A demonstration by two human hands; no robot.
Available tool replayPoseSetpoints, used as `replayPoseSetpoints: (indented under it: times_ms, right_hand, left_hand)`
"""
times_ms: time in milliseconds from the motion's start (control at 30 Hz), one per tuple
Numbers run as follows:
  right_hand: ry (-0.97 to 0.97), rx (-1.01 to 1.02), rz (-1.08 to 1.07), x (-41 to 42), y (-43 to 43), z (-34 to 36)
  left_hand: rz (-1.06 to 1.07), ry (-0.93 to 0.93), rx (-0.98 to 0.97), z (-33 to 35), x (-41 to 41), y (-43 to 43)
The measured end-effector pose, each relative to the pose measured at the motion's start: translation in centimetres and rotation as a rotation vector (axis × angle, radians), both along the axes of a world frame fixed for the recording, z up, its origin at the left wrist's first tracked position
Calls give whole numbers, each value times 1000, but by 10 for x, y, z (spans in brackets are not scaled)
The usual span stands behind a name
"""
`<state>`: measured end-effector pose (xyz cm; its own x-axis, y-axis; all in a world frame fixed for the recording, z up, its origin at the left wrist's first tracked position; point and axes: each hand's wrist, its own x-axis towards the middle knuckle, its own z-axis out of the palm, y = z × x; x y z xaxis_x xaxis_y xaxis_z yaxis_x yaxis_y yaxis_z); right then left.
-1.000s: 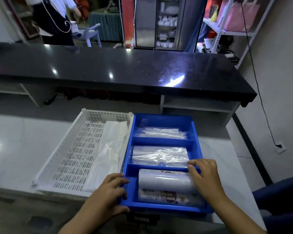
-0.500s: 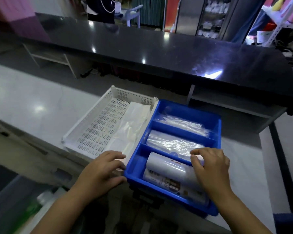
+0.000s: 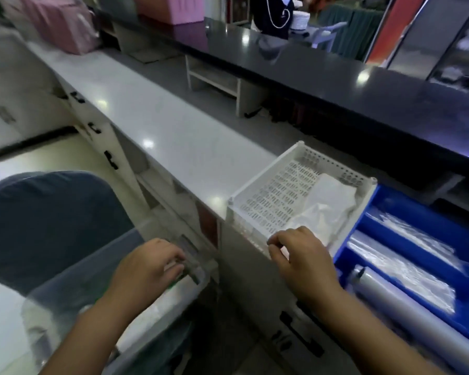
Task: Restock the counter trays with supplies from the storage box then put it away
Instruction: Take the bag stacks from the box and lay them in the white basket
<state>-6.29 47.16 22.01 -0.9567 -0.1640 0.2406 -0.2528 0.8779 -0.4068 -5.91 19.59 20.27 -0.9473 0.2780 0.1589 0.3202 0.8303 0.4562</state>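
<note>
At lower left, the left hand [image 3: 149, 266] is curling its fingers at the far end of the clear storage box [image 3: 71, 290]; blur is hiding whether it is gripping. At centre, the right hand [image 3: 301, 261] is hovering over the white tray's [image 3: 268, 201] near rim, fingers loosely bent, holding nothing. At right, the blue tray [image 3: 348, 247] is sitting against it.

Both bare forearms reach forward from below. The left hand [image 3: 146, 269] curls its fingers over the rim of the clear plastic storage box [image 3: 65, 290] (blurred). The right hand [image 3: 301, 262] hovers palm-down, fingers bent, thumb by forefinger.
</note>
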Motion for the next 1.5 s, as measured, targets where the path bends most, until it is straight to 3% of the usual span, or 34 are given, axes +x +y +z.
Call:
replayPoseSetpoints:
  times_ms: [300,533,867,1033,1300,1500]
  right_hand:
    - [-188,127,262,-37,-202,-48]
    - [-336,237,336,-60,-276,-94]
    - [-683,314,464,-105,-334,-242]
    - [-801,600,662,-121,-356,-335]
    - [-715,862,889,-130,-353,-414]
    - [-729,852,1020,-138,-349,-428]
  left_hand:
    - [315,-196,-103,-51,26,-217]
    - [485,-339,-74,-87,46,-287]
    - [619,-561,-19,-152,75,-315]
    - [704,-662,4,-188,71,-309]
    - [695,-679,59,-238,44,-288]
    - [582,-719,-1,-259,24,-270]
